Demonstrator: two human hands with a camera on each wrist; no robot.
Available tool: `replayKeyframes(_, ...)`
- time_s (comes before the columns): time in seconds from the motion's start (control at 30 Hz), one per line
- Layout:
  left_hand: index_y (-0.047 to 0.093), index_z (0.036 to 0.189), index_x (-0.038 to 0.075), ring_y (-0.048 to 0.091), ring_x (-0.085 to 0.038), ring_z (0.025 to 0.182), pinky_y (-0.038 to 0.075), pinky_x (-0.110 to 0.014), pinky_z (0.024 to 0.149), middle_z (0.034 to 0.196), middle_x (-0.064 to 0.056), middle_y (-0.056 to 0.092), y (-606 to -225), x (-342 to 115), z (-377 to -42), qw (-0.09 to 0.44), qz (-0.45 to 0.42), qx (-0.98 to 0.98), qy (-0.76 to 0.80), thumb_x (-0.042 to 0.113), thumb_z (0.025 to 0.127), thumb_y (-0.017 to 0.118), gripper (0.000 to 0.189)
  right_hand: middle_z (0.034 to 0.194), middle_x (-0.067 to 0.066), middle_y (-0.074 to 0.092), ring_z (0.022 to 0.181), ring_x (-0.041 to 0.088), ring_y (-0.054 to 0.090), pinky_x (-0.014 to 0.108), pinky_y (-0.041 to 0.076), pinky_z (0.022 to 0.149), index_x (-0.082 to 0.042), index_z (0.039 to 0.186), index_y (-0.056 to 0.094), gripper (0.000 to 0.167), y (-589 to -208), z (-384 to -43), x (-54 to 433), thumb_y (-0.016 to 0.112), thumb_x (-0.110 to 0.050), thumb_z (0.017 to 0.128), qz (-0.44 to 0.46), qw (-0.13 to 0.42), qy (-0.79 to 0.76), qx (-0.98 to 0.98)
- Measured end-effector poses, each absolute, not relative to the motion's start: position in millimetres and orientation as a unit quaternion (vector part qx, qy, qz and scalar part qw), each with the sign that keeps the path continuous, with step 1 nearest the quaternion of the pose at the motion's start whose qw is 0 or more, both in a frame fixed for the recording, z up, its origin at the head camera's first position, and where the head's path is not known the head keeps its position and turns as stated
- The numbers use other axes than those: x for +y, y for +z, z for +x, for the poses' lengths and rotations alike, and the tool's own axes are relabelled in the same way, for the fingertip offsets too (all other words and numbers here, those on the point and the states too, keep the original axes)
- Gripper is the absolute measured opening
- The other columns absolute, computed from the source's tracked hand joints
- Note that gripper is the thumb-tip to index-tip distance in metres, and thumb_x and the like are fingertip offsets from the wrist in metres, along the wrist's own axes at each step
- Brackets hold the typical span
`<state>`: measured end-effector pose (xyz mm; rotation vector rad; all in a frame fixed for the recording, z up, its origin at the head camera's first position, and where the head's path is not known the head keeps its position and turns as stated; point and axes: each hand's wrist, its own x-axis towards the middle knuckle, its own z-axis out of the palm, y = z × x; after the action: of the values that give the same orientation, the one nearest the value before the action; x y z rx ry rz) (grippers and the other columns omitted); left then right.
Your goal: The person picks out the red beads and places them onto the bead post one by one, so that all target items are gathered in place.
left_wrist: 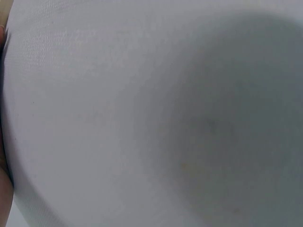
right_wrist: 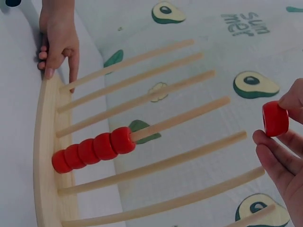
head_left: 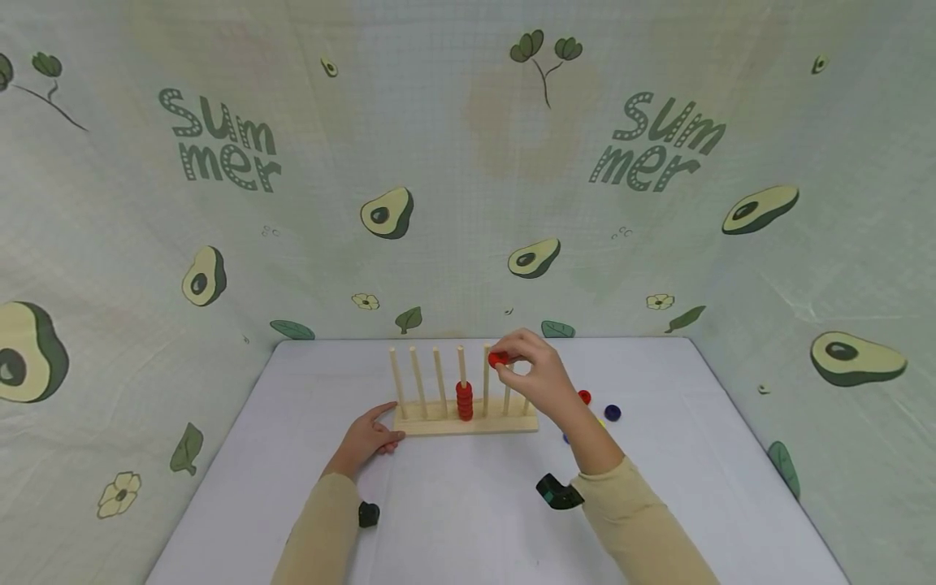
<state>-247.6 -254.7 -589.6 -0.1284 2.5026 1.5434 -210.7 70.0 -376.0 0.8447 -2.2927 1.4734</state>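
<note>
A wooden peg stand (head_left: 468, 426) with a row of upright pegs sits on the table. Several red beads (right_wrist: 94, 150) are stacked on its middle peg. My right hand (head_left: 537, 372) pinches another red bead (right_wrist: 274, 119) between thumb and fingers, up near the peg tops and to the right of the stacked peg; the bead is off any peg. At the stand's left end, my left hand (head_left: 366, 437) grips the base with thumb in front and index finger behind. Only a sliver of that hand shows in the left wrist view, at its left edge.
Right of the stand lie loose beads: a red bead (head_left: 584, 396), a dark blue bead (head_left: 613, 413), and yellow and blue ones partly hidden by the right forearm. A white cloth covers the table (head_left: 468, 512). Behind hangs a printed curtain (head_left: 453, 162).
</note>
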Motion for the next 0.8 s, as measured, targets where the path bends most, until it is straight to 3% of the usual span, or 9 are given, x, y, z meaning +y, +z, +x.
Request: replayKeyframes(0.8, 0.047, 0.144, 0.006, 0.055, -0.01, 0.049, 0.045, -0.024, 0.051, 0.06, -0.005, 0.064, -590, -257, -248, 0.1, -0.035, 0.838, 0.535, 0.01, 0.08, 0.08, 0.072, 0.108, 0.019, 0.06, 0.094, 0.032, 0.063, 0.041, 0.052, 0.086, 0.007, 0.105, 0.068, 0.023, -376, -222, 45, 0.073, 0.009, 0.082, 0.265, 0.13, 0.533, -0.793)
